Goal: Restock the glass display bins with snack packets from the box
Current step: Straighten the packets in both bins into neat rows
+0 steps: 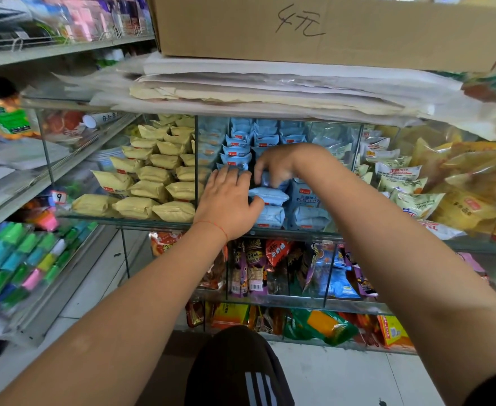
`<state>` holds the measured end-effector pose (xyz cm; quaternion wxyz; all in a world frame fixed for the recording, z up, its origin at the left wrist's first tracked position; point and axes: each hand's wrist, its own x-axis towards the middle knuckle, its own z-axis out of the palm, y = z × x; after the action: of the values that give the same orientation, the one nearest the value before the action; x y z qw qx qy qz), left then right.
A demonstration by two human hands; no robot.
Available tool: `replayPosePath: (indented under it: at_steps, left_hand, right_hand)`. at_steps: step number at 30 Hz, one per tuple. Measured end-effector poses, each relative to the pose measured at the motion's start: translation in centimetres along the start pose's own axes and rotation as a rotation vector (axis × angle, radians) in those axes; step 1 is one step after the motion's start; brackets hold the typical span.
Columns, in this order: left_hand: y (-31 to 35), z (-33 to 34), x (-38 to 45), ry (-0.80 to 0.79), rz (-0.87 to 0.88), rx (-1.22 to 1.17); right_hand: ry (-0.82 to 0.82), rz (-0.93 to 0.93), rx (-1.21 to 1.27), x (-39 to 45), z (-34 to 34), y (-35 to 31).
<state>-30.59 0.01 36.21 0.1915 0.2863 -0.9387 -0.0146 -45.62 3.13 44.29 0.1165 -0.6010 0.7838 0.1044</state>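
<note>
Nearest, a dark-clothed knee (238,367) sits low in view above the pale floor (343,376). Above it both bare arms reach into the middle glass bin (270,228), which holds blue packets (242,142) in rows. The left hand (229,200), with a red thread at its wrist, lies flat with fingers straight against the left side of the front stack, its thumb touching a blue packet (270,195). The right hand (274,165) comes from above with fingers curled down round another packet (274,180) at the top of that stack. A glass divider (196,159) just left of the hands walls off the yellow packets (153,183). To the right stand white packets (396,171), then large orange bags (472,183). Under the bin, lower bins hold mixed snacks (255,271). Over everything, folded paper (270,86) lies on the glass top, and the box (328,27) rests on it, close above the right hand.
</note>
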Motion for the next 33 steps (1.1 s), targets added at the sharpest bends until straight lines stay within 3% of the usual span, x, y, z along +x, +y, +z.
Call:
replayPosePath:
  at_steps: [12,18,26,33]
  left_hand:
    - [0.1,-0.2,-0.1,0.013,-0.002,-0.023]
    - [0.4,-0.5,-0.5,0.060,-0.048,-0.165]
    - [0.4,-0.5,-0.5,0.042,-0.045,-0.186]
    - [0.2,-0.4,-0.4,0.066,-0.008,-0.107]
  right_hand:
    - [0.052,0.022,-0.169,-0.4,0.4,-1.0]
    - [0.097,-0.124,0.029,-2.1,0.2,-2.3]
    - [0.059,-0.109,-0.176,-2.3,1.5,-2.8]
    - [0.020,0.013,-0.319,-3.0,1.5,-3.5]
